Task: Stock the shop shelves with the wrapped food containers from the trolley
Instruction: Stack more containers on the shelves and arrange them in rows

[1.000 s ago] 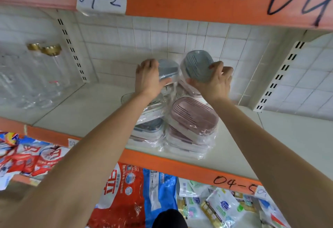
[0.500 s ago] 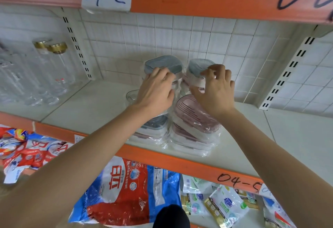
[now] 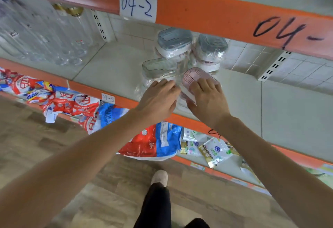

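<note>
Four wrapped stacks of food containers stand together on the white shelf (image 3: 111,65). The two rear stacks (image 3: 173,42) (image 3: 210,49) have grey lids. In front, a clear-lidded stack (image 3: 158,67) stands left of a pink-lidded stack (image 3: 194,76). My left hand (image 3: 158,100) lies with relaxed fingers against the near side of the clear-lidded stack. My right hand (image 3: 207,101) rests its fingertips on the pink lid, thumb by the stack's near side. Neither hand holds anything. The trolley is out of view.
The orange beam of the upper shelf (image 3: 207,13) with a "04-2" label hangs low over the stacks. Glass bottles (image 3: 68,35) fill the shelf's left end. Detergent bags (image 3: 158,141) and small sachets (image 3: 212,150) lie on the lower shelf. My shoe (image 3: 159,177) stands on the wooden floor.
Both hands have come off the two rear grey-lidded stacks and drawn back to the front stacks. My view has pulled back and tilted down, showing floor and foot.
</note>
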The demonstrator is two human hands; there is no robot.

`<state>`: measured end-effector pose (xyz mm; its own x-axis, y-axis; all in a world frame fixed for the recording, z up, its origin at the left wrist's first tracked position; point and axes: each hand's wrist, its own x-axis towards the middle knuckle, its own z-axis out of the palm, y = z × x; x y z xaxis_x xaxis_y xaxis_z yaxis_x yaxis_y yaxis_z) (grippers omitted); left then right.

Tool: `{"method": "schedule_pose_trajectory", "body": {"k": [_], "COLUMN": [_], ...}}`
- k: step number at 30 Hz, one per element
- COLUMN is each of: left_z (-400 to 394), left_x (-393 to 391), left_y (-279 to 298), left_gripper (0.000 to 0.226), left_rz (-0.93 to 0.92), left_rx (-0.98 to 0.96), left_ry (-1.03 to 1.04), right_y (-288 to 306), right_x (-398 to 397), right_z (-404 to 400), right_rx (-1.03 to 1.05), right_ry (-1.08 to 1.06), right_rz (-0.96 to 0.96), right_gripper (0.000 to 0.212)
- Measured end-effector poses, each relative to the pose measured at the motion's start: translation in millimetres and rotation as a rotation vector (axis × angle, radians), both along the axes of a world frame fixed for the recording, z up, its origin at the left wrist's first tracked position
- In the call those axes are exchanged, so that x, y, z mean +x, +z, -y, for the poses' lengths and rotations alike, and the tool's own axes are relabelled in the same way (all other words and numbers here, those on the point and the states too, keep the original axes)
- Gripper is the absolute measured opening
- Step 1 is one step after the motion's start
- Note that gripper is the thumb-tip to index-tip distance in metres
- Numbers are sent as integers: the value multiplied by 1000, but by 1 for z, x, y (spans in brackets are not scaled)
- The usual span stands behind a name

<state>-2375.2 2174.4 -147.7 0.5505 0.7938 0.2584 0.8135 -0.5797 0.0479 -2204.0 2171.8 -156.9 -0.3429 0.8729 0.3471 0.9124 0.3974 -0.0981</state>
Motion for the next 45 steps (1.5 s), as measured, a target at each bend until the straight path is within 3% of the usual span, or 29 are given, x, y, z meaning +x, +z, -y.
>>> {"method": "schedule_pose_trajectory", "body": {"k": [12,22,37,45], "left_z": [99,117,90,61], "left_x": [50,104,175,188], "left_y": [52,139,315,367], "left_gripper": [16,25,20,19], "left_rz": [40,77,170,200], "left_rx": [-143,-60,103,192], "left_ry": [-87,-263,-257,-309], "right_y": [67,150,301,351], "right_x": [53,121,196,204], "right_z": [113,162,178,160], "right_rx": [-161,-57,118,166], "right_ry": [-13,-56,-315,-416], "right_rz": [10,-32,-107,-36], "right_gripper": [37,34,36,36]}}
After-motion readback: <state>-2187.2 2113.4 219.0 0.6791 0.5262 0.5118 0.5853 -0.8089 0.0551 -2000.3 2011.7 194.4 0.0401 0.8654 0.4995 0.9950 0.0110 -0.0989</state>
